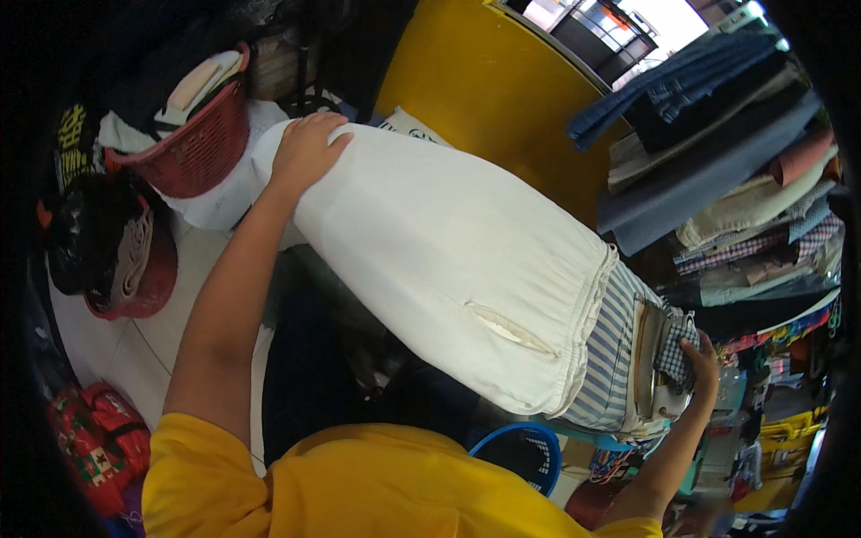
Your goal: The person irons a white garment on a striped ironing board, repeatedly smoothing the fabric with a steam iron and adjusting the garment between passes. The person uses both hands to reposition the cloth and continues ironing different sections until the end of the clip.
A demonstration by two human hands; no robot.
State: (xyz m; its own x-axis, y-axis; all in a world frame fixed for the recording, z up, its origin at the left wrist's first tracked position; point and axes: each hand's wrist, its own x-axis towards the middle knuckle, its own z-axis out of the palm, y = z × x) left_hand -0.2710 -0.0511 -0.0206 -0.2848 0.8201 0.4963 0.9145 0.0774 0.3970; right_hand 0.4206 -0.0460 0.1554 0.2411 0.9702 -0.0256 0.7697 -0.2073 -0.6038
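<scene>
Before me lies a white garment with a gathered elastic waist and a slit pocket, drawn over an ironing board. My left hand rests flat on its far left end, fingers spread, holding nothing. At the board's right end, my right hand is closed round a checkered cloth wrapped about the handle of a metal clothes iron. The iron stands beside the garment's waist, on or against the striped fabric of the board's end. Its soleplate side faces the garment.
Pants and shirts hang at the right, jeans among them. Red plastic baskets with cloth stand at the left, one holding a black bag. A blue basket is below the board. Beyond it rises a yellow panel. Red bags lie lower left.
</scene>
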